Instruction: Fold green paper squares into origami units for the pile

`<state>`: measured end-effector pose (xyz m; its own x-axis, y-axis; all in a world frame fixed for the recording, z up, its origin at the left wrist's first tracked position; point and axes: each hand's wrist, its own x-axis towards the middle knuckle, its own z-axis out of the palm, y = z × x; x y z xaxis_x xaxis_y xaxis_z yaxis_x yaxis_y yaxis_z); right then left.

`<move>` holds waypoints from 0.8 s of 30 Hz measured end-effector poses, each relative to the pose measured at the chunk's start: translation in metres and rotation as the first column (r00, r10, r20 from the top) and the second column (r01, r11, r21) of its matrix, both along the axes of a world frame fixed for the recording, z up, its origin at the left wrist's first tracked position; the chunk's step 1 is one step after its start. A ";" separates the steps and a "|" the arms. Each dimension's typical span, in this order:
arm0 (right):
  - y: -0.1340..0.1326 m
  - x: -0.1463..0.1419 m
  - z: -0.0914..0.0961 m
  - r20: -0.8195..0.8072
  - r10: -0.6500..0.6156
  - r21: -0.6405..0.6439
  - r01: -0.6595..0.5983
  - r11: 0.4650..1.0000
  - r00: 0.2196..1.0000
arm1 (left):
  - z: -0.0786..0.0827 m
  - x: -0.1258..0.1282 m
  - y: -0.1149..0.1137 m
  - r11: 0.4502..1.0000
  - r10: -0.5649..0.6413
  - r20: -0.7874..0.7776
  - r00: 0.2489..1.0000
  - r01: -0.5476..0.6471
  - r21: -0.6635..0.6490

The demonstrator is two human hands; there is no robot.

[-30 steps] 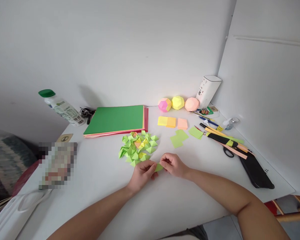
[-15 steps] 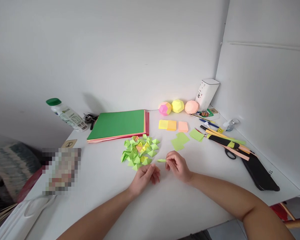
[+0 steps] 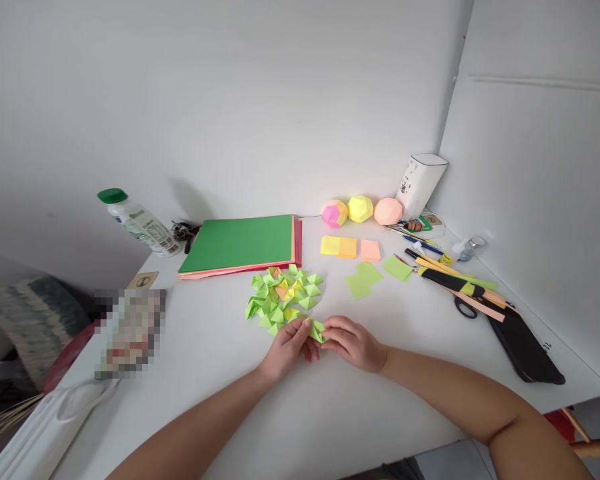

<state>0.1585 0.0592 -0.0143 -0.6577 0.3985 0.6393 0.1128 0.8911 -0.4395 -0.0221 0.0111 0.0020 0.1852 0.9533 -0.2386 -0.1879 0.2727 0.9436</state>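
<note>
A small folded piece of light green paper [image 3: 317, 331] is between my two hands, above the white table. My left hand [image 3: 289, 345] pinches its left side between thumb and fingers. On its right side, the fingertips of my right hand [image 3: 356, 343] are closed on the same piece; part of it is hidden by the fingers. Just beyond my left hand lies a pile of folded paper pieces [image 3: 270, 303], mostly green with a few yellow and orange ones. Loose green paper squares [image 3: 360, 283] lie beyond my right hand.
A stack of coloured sheets [image 3: 245, 241] lies at the back, with sticky-note pads [image 3: 339, 247] and paper balls [image 3: 360, 209] to its right. A cutter knife [image 3: 450, 281], scissors [image 3: 465, 307] and a black pouch [image 3: 525, 347] lie right. A bottle [image 3: 143, 223] stands back left.
My right hand has moved left to meet my left hand. The green folded piece, earlier edge-on in the right hand alone, is now held by both hands with its face showing.
</note>
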 end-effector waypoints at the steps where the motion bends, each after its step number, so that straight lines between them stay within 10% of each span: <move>1: 0.000 0.000 0.000 0.003 0.003 -0.005 -0.003 1.000 1.000 | 0.000 0.000 0.000 1.000 0.003 0.008 1.000 -0.003 -0.012; 24: 0.002 0.001 0.003 -0.019 0.051 -0.045 -0.052 0.998 0.999 | 0.000 0.001 -0.002 1.000 0.016 -0.018 1.000 -0.016 -0.017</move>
